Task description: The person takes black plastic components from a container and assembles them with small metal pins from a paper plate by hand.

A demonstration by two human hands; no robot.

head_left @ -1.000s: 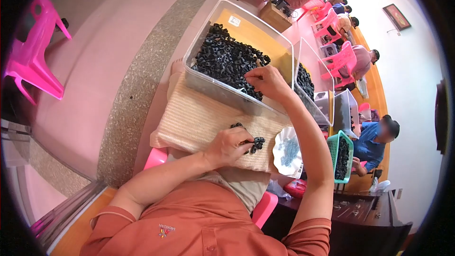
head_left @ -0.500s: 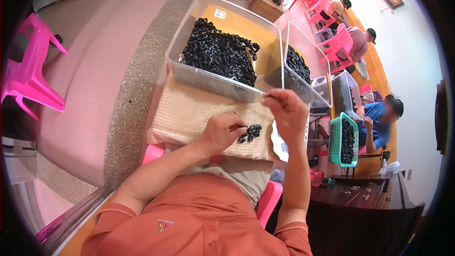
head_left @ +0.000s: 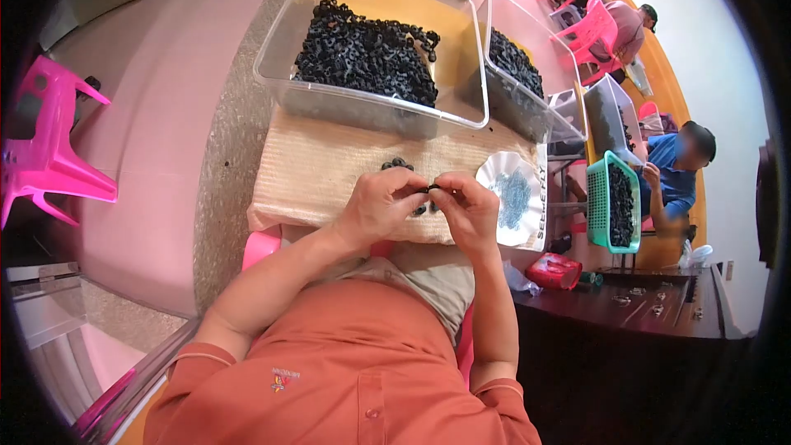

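Note:
My left hand pinches a small black part from its left side, over the cloth-covered table. From the right, my right hand closes on the same part, its fingertips almost meeting those of my left. Just behind and below my fingers lie several small black pieces, partly hidden by my hands. A white scalloped plate holding tiny bluish bits stands right of my right hand.
Beyond the cloth, a large clear bin holds many black parts, with a second clear bin beside it. A green basket stands at right near a person in blue. Pink stool at left.
My right hand has come down and left from near the bin's edge to meet my left hand. The view has shifted, showing more of the white plate.

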